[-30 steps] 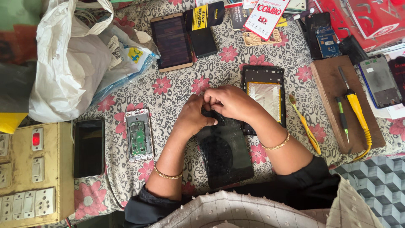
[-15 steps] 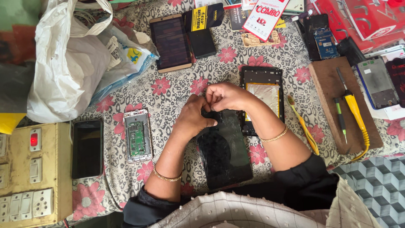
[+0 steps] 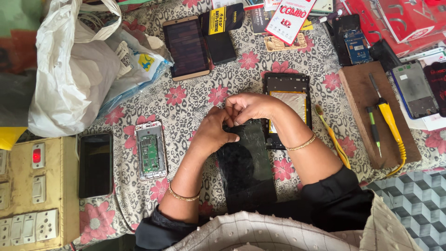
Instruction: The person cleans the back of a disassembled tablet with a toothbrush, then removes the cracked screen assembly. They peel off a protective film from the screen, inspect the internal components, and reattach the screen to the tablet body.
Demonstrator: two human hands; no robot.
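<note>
Black glass panel (image 3: 245,167) is lying lengthwise toward me on the table (image 3: 195,100); my left hand (image 3: 214,131) and right hand (image 3: 251,107) are pinching its far edge, fingers closed.

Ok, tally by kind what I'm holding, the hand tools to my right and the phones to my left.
Cracked black glass panel, gripped by left hand and right hand: 1
Screwdrivers, yellow-handled and green-handled: 2
Yellow brush: 1
Phones, black slab and backless white one: 2
Total: 6
</note>
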